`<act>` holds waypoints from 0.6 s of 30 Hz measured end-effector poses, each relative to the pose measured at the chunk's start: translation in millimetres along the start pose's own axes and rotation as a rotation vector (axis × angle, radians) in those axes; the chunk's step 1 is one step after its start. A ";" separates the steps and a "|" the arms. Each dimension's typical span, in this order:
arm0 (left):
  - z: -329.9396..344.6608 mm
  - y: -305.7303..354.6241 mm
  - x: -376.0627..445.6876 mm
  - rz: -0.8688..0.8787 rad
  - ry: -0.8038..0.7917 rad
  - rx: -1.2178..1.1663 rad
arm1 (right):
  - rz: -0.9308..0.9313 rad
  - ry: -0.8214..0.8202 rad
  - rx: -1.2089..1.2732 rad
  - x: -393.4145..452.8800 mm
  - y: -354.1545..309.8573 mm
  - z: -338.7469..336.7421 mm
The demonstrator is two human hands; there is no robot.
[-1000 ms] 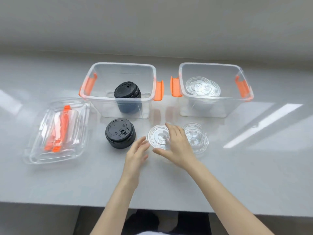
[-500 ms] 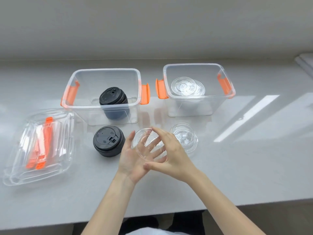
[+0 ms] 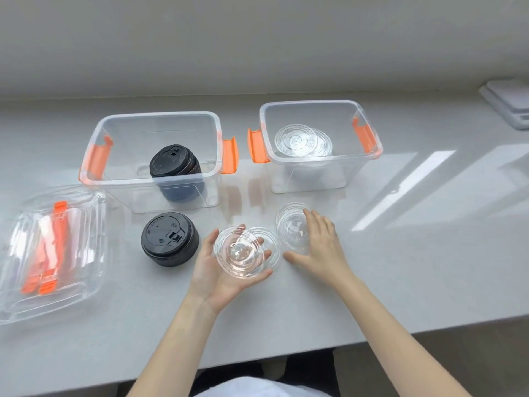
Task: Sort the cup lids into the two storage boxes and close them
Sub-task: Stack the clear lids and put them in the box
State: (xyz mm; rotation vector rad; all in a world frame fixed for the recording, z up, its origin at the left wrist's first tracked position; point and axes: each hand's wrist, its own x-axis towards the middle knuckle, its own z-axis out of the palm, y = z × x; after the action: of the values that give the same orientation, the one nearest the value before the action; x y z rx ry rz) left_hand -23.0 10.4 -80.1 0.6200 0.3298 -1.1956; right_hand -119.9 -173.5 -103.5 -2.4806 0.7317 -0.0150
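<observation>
Box covers (image 3: 48,253) at 9 o'clock on bench (image 3: 400,267); black lid stack (image 3: 169,239) below left box (image 3: 154,159); left hand (image 3: 226,267) palm-up, fingers (image 3: 264,256) spread, cradling clear lid (image 3: 239,252); right hand (image 3: 320,242) flat, fingers spread over clear lid stack (image 3: 290,224); right box (image 3: 317,144) at 1 o'clock holds clear lids.

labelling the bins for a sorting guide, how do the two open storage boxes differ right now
The left box holds a stack of black cup lids; the right box holds clear lids. The left box sits nearer the person, the right box farther back. Just in front of the left box stands another black lid stack, while clear lids lie in front of the right box. Both are clear, uncovered, with orange latches.
</observation>
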 end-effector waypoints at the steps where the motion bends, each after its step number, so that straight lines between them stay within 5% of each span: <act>1: -0.1 0.8 1.1 0.000 0.002 0.000 | -0.005 0.023 0.001 0.7 -1.0 -1.8; 8: 6.3 5.6 3.9 -0.001 -0.017 0.010 | -0.211 0.051 0.352 -9.6 -45.6 -20.2; 13: 9.5 5.1 1.0 -0.007 -0.178 -0.046 | -0.343 -0.091 0.357 -17.6 -77.5 -14.1; 18: 1.3 7.8 -6.2 0.013 -0.177 -0.057 | -0.375 -0.138 0.296 -21.1 -89.1 -6.3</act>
State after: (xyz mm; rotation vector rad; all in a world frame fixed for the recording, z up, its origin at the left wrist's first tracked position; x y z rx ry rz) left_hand -18.0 16.2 -73.5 0.4622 0.2090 -1.2153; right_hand -94.4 -103.4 -49.9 -2.2696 0.1831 -0.0833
